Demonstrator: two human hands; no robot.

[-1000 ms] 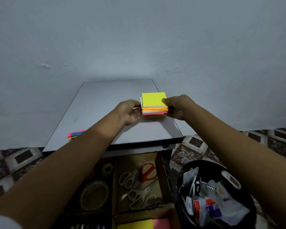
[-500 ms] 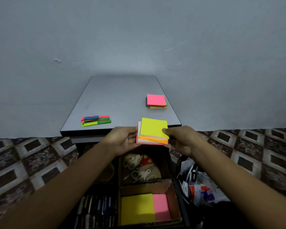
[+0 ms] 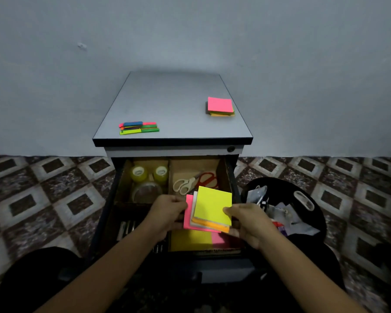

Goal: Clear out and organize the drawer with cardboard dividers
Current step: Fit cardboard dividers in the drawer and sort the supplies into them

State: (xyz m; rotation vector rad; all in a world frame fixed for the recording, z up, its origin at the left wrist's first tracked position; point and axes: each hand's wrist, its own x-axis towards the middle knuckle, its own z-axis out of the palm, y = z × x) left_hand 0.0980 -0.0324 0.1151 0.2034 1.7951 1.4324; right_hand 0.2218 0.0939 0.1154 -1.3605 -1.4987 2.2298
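Fingers [image 3: 229, 210] of the right hand [image 3: 246, 223] pinch the stack [image 3: 212, 207] of sticky notes at its right edge, thumb on the yellow top sheet and the other fingers curled underneath. The left hand [image 3: 168, 214] grips the stack's left edge, where pink and white layers stick out. The stack is fanned and a little askew. It is close to square, its slightly longer side running front to back along the drawer [image 3: 232, 177].

The stack is held above the drawer's near-right compartment, directly over the yellow and pink pads [image 3: 190, 241] already lying there, and apart from them. So the way in is straight down from the fingers. Both hands are equally close, one on each side. The slot looks only a little wider than the stack, so the layers probably need squaring first.

Scissors [image 3: 191, 182] lie in the drawer's far-right compartment, just beyond the stack.

A second ago the stack sat on the counter [image 3: 167, 102] behind the drawer, held between both hands. Half a second ago it was lifted to the counter's front edge, above the scissors. Now it is lower and closer to the person. A pink-topped pad [image 3: 220, 106] was left behind on the counter.
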